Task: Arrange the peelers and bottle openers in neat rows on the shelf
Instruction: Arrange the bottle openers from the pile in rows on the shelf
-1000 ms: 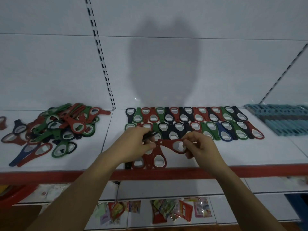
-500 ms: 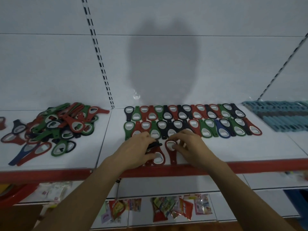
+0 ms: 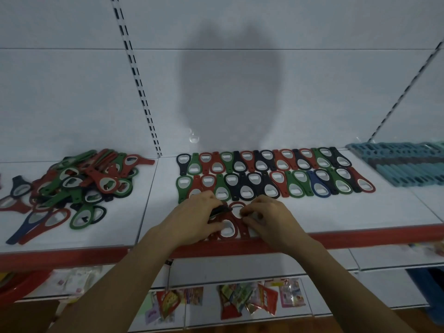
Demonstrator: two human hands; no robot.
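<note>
Two neat rows of red, green, black and blue bottle openers [image 3: 276, 174] lie at the back of the white shelf [image 3: 336, 212]. In front of them a third row starts with a few red openers [image 3: 228, 228] near the shelf's front edge. My left hand [image 3: 194, 218] holds a black opener [image 3: 219, 209] in curled fingers and rests over the red ones. My right hand [image 3: 269, 218] pinches the red opener [image 3: 236, 210] lying just right of them, fingertips on its ring end. A loose pile of openers [image 3: 79, 186] lies to the left.
Light blue peelers [image 3: 403, 164] lie in rows at the far right of the shelf. A red strip [image 3: 360, 236] runs along the shelf's front edge. A perforated upright [image 3: 141, 92] divides the back wall. Packets hang on the lower shelf [image 3: 240, 301].
Both hands came down from holding a red opener in the air to the shelf. The red opener now lies beside the other front-row openers, under my right fingertips.
</note>
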